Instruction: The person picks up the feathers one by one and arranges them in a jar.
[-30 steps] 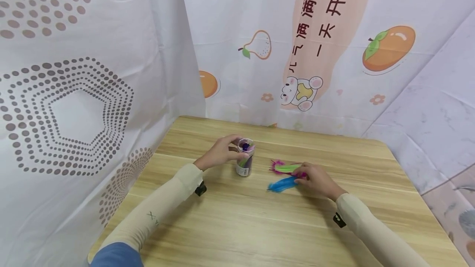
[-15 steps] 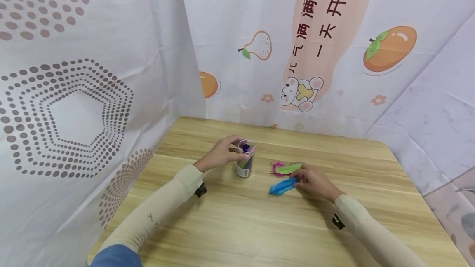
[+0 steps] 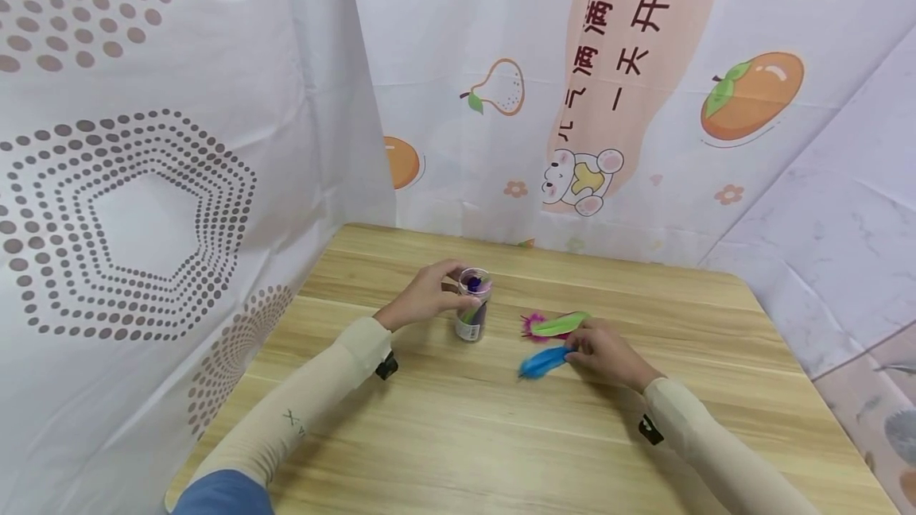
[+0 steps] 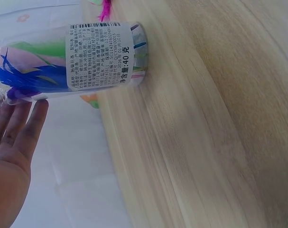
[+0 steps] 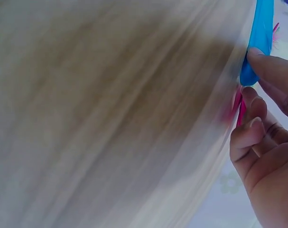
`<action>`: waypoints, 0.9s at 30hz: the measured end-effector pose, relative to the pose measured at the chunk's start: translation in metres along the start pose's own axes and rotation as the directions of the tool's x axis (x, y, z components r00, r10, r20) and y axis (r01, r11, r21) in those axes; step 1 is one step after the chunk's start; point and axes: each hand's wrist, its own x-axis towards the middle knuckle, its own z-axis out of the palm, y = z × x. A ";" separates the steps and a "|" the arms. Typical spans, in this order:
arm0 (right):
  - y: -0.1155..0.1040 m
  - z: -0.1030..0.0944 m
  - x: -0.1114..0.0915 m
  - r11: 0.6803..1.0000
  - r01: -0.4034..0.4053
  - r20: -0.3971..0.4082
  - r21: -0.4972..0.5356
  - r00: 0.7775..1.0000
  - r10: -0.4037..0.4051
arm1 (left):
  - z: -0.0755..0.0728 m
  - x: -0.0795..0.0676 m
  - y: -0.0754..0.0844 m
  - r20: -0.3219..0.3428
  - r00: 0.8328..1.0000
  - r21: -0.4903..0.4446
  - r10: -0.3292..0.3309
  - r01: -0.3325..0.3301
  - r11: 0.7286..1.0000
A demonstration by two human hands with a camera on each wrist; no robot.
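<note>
Hands apart from each other, both occupied. Left hand [image 3: 426, 292]: thumb and fingers round upper part of clear jar [image 3: 475, 318], thumb on near side. Jar upright on wood-grain worktop [image 3: 444, 427], left of the loose feathers, mouth uncovered. Left wrist view: white label [image 4: 98, 56] with barcode and "40 克"; through the wall, dark-blue feather [image 4: 32, 76], green piece [image 4: 49, 48], some pink. Fingertips touch jar near its mouth end.

Right hand [image 3: 608, 352]: pinches 1 blue feather [image 3: 544, 362] by the end nearest the hand, thumb on top in right wrist view; other end points toward jar side, dark quill tip at that end. Blue feather is right of jar, nearer the person, well apart from it.

Just beyond blue feather: 1 light-green feather [image 3: 561, 326] lying across magenta feathers [image 3: 533, 326]; count of magenta can't tell, partly covered. Bit of magenta also shows just beside right fingers, right wrist view; contact can't tell.

Both forearms in cream sleeves [image 3: 308, 396], blue cloth [image 3: 225, 493] at left elbow, black wrist mounts [image 3: 387, 365] under both wrists. Behind worktop: white printed curtain [image 3: 436, 30] with fruit, bear, Chinese characters; dotted hexagon print on left side.
</note>
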 end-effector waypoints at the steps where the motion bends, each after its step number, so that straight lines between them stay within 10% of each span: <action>1: 0.000 0.000 0.000 1.000 0.003 -0.002 -0.001 1.000 -0.003 | 0.000 0.000 0.000 -0.002 1.000 -0.003 0.001 -0.001 1.000; 27: 0.000 -0.015 -0.003 0.970 -0.145 -0.073 0.193 0.984 0.162 | 0.002 0.002 0.001 -0.048 0.999 0.021 -0.005 0.006 1.000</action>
